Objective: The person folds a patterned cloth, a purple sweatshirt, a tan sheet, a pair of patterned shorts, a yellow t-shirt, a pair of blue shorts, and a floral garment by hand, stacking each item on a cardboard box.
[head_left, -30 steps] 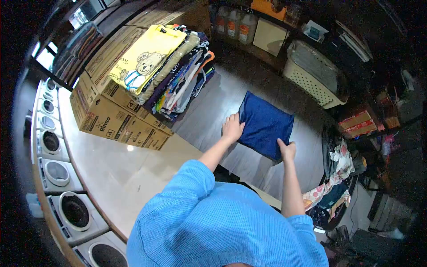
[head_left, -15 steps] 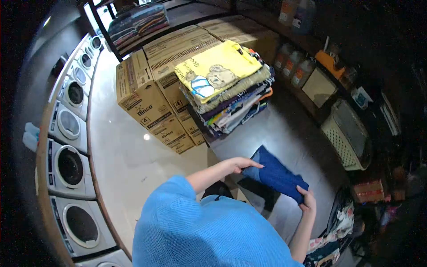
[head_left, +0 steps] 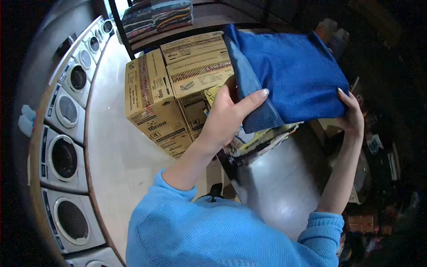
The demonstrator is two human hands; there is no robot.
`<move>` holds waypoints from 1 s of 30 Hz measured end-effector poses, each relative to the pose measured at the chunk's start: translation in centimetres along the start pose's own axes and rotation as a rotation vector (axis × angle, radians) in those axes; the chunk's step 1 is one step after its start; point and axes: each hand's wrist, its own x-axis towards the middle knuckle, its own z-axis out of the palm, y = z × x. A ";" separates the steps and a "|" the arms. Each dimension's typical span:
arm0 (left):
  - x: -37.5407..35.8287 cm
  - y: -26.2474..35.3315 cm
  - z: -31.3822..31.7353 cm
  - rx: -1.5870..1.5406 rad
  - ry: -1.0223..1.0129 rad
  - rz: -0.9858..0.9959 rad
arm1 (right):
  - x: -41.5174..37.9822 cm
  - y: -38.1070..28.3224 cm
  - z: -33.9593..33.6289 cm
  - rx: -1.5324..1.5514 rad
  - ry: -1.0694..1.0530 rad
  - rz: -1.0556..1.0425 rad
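Note:
A folded blue denim garment [head_left: 293, 73] with a paler blue strip along its left side is held up above the table. My left hand [head_left: 229, 109] pinches its left edge, thumb on top and fingers underneath. At the right edge, my right hand [head_left: 351, 111] grips the near corner with the thumb over the cloth. Below and behind the garment is a stack of folded clothes [head_left: 262, 142], mostly hidden by it; a bit of yellow cloth shows beside my left hand.
Rinso cartons [head_left: 153, 104] are piled left of the table [head_left: 284, 191]. A row of front-loading washing machines [head_left: 66, 158] lines the left wall across the pale floor [head_left: 120, 169]. Folded textiles [head_left: 158, 20] lie on a rack at the back. Bottles [head_left: 333, 33] stand on the dark shelf at right.
Both hands have raised the blue garment from low over the table, forward and up, to over the stack of clothes. The garment now covers most of the stack from view.

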 end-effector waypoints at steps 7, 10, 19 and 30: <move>-3.6 -11.6 -7.6 0.069 0.322 -0.307 | 6.5 12.5 2.1 -0.194 -0.047 0.374; -3.9 -12.0 -8.2 0.080 0.309 -0.292 | 7.1 15.0 0.6 -0.034 -0.080 0.356; -5.7 -9.2 -7.0 0.050 0.236 -0.337 | 6.1 11.3 0.9 -0.333 -0.033 0.312; 2.5 -8.0 -9.9 0.107 0.308 -0.052 | 5.5 12.7 2.3 -0.261 0.066 0.242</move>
